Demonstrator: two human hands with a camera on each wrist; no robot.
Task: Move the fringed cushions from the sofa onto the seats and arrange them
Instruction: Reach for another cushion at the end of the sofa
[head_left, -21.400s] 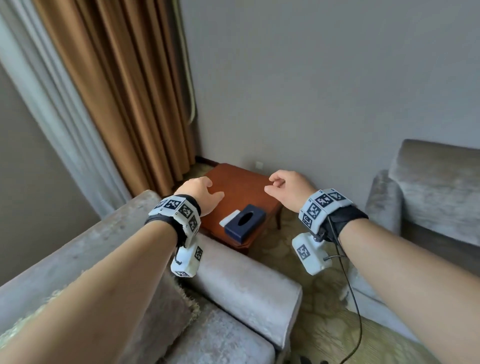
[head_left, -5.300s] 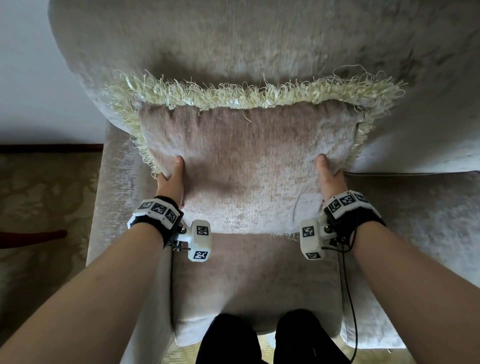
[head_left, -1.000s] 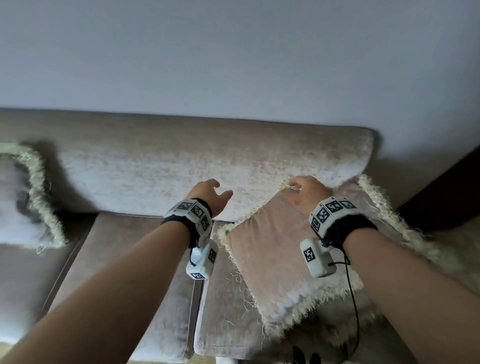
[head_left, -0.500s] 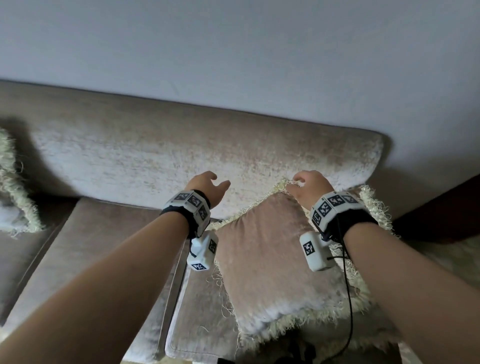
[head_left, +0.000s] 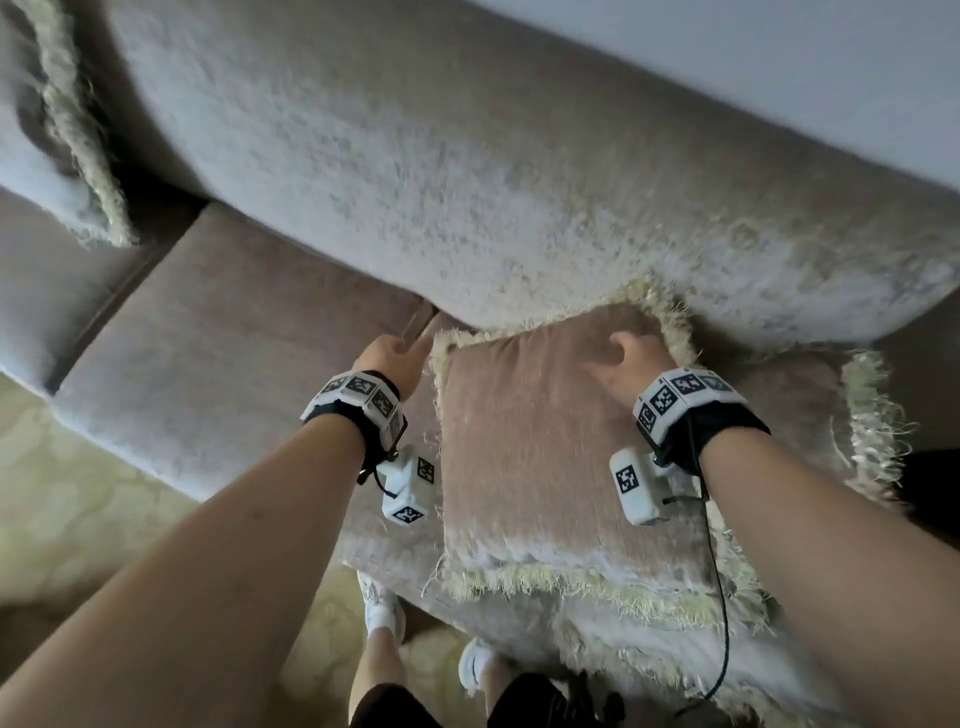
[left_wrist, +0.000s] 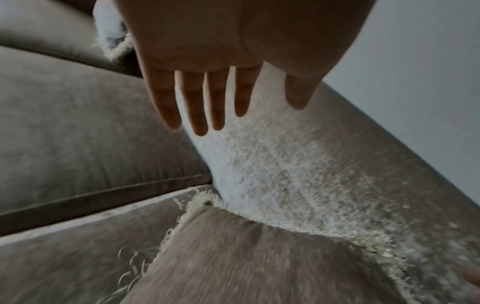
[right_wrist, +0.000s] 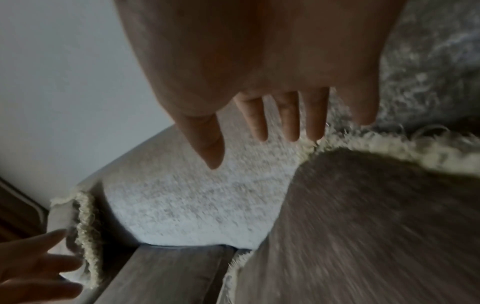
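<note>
A beige fringed cushion (head_left: 550, 467) lies on the right seat of the sofa (head_left: 218, 374), its top edge against the backrest (head_left: 467, 171). My right hand (head_left: 626, 356) hovers open over its upper part, fingertips (right_wrist: 315, 131) at the cream fringe (right_wrist: 389, 148). My left hand (head_left: 397, 356) is open beside the cushion's top left corner (left_wrist: 205, 202), fingers (left_wrist: 198, 115) straight and holding nothing. A second fringed cushion (head_left: 852, 415) lies partly under the first at the right. A third (head_left: 67, 135) leans at the sofa's far left.
A patterned carpet (head_left: 78, 493) lies in front of the sofa. My legs and white shoes (head_left: 384, 613) stand close to the seat's front edge. A pale wall (head_left: 779, 78) rises behind the backrest. Dark wood (head_left: 930, 499) shows at the right edge.
My right hand has let go of the cushion's top fringe and opened. The cushion has settled squarer against the backrest. My left hand has come down beside its corner. The view has tilted down.
</note>
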